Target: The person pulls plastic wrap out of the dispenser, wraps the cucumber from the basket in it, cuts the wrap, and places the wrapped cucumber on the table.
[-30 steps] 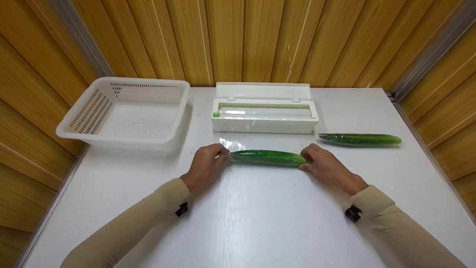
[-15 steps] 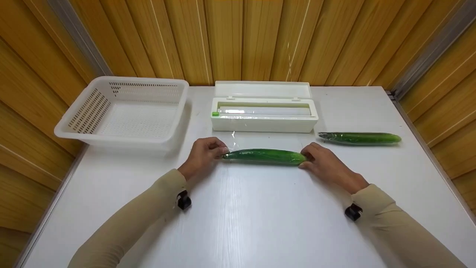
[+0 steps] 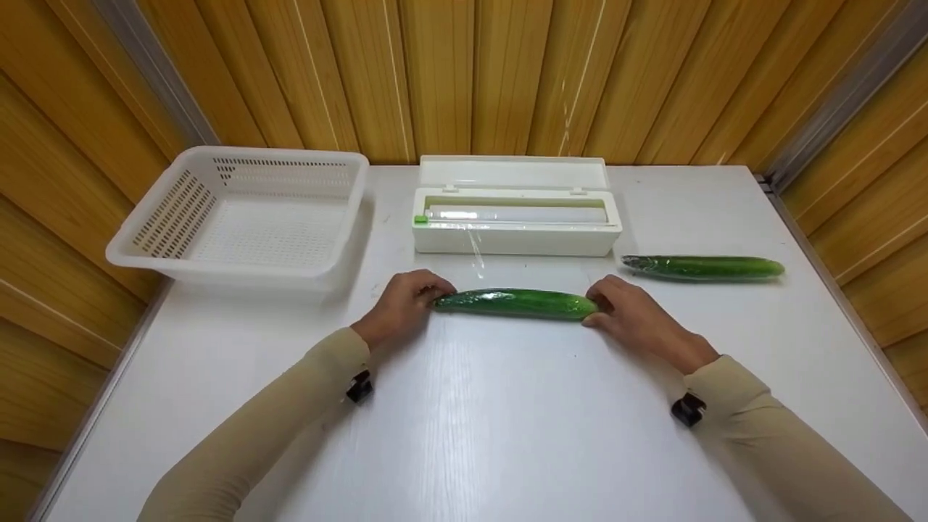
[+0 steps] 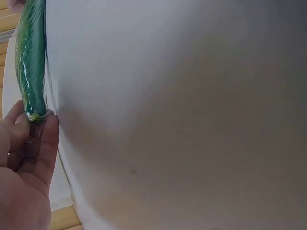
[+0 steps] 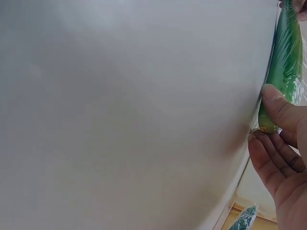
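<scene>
A dark green cucumber (image 3: pixel 515 303) wrapped in shiny cling film lies crosswise in the middle of the white table. My left hand (image 3: pixel 402 308) pinches the film at its left end; in the left wrist view, the thumb and fingers (image 4: pixel 49 132) meet just past the tip. At the paler right end, my right hand (image 3: pixel 634 319) holds the cucumber, its thumb (image 5: pixel 280 103) along the side and its fingertips at the tip. Clear film (image 3: pixel 475 254) stretches from the cling film dispenser (image 3: pixel 516 241) behind towards the cucumber.
A second film-wrapped cucumber (image 3: pixel 703 267) lies to the right of the dispenser. The dispenser's lid (image 3: pixel 513 172) is raised, showing the film roll (image 3: pixel 515 214) and a green slider (image 3: pixel 420 220). At the back left stands a white perforated basket (image 3: pixel 344 217), near the wooden wall (image 3: pixel 442 80).
My left hand has shifted slightly and changed its hold at the left end, where more of the cucumber shows. Creases in the film have moved. The right hand stays nearly still.
</scene>
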`<state>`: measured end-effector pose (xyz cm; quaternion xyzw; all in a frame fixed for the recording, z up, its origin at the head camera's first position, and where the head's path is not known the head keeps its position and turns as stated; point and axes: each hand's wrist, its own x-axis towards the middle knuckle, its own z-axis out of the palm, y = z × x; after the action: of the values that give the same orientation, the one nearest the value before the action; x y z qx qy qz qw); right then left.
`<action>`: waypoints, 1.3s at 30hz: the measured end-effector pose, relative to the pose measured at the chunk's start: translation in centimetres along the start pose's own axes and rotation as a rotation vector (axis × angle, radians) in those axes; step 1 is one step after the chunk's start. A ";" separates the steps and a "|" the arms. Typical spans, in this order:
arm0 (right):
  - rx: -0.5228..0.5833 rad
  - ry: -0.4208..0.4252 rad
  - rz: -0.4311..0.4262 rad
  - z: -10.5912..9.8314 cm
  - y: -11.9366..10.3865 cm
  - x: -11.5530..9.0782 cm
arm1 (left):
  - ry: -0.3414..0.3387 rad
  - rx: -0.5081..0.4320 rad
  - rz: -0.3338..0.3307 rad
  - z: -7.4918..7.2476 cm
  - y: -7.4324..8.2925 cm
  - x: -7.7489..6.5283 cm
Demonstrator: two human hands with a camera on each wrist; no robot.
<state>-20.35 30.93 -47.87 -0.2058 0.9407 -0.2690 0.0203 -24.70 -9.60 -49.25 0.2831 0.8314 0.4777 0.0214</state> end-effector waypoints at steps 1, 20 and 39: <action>-0.001 0.001 -0.001 0.0 0.0 0.0 | -0.010 0.031 0.018 0.0 0.1 0.0; 0.017 0.017 -0.032 -0.1 0.2 0.0 | -0.042 0.325 0.025 0.2 1.4 0.5; 0.100 0.006 0.089 -0.2 -0.1 0.2 | -0.027 0.250 0.060 0.2 0.9 0.2</action>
<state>-20.51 30.83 -47.62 -0.1618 0.9342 -0.3154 0.0395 -24.41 -8.94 -48.57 0.3147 0.8752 0.3669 -0.0175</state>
